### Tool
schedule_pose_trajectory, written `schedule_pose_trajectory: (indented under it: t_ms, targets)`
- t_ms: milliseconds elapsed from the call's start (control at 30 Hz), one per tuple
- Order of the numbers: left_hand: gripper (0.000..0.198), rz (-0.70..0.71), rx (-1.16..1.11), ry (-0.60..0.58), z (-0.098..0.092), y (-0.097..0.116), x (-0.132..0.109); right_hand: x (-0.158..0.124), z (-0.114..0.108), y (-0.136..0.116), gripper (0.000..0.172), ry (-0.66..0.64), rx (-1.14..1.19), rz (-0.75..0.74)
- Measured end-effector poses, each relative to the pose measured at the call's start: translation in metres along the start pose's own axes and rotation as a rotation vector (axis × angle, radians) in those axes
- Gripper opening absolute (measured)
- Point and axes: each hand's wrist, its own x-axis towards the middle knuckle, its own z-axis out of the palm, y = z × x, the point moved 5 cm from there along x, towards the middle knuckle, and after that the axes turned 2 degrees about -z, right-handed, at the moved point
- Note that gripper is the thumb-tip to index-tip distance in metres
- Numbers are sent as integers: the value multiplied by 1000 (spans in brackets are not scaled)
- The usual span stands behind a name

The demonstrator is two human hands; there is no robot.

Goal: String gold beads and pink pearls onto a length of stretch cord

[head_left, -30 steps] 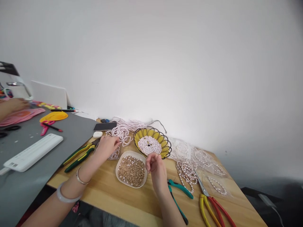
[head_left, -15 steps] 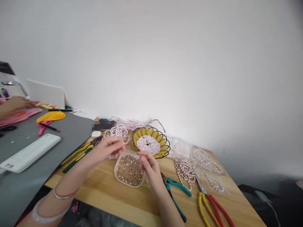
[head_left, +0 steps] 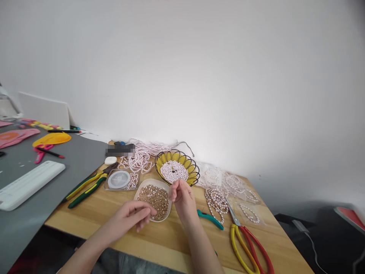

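My left hand (head_left: pixel 134 215) hovers at the near rim of a white dish (head_left: pixel 139 192) filled with small gold beads, its thumb and fingers pinched together. My right hand (head_left: pixel 180 195) is raised just right of that dish, fingers curled in a pinch on something too small to make out. Behind it a yellow wire basket (head_left: pixel 191 169) holds pale pink pearls. A clear tray (head_left: pixel 108 185) with a spool of thread and some pearls lies left of the dish.
Green-yellow pliers (head_left: pixel 87 185) lie at the left. Teal pliers (head_left: pixel 210 219), scissors (head_left: pixel 234 215) and red-yellow pliers (head_left: pixel 247 249) lie at the right. Pearl strands (head_left: pixel 141 156) are piled by the wall, with bagged bracelets (head_left: pixel 234 182). A grey mat (head_left: pixel 57 167) carries a white bead board (head_left: pixel 27 184).
My left hand has left the clear tray and dropped down to the near side of the gold bead dish. The view shifted left, and the other person's hand is out of view.
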Motion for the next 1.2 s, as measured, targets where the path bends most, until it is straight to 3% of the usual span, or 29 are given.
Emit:
schedule_pose_trajectory:
  t_ms: [100, 200, 333, 467, 633, 700, 800, 867, 1000, 1200]
  targets:
    - [57, 73, -71, 32, -6, 1, -5, 0, -1, 4, 42, -2, -83, 19]
    - [41, 145, -55, 13, -9, 4, -7, -1, -2, 9, 44, -12, -151, 47]
    - [22, 230, 25, 19, -8, 7, -7, 0, -3, 11, 45, -17, -223, 41]
    - [17, 308, 247, 126, -8, 10, -3, -1, 0, 10, 45, -31, -197, 55]
    - [42, 610, 680, 279, -6, 19, 1, 0, -4, 13, 41, 29, -51, 102]
    - [50, 665, 779, 270, -3, 20, 3, 1, -6, 14, 41, 45, -30, 103]
    - [39, 760, 837, 174, 7, 25, 3, 1, -5, 18, 42, 24, -35, 119]
    - [27, 807, 822, 142, 12, 32, 1, 1, -3, 20, 43, 1, -51, 133]
    - [13, 774, 697, 201, 11, 42, 3, 0, -2, 21, 44, -29, -91, 141]
    - [20, 602, 217, 186, 0, 36, 17, 0, 1, 21, 47, -76, -101, 116]
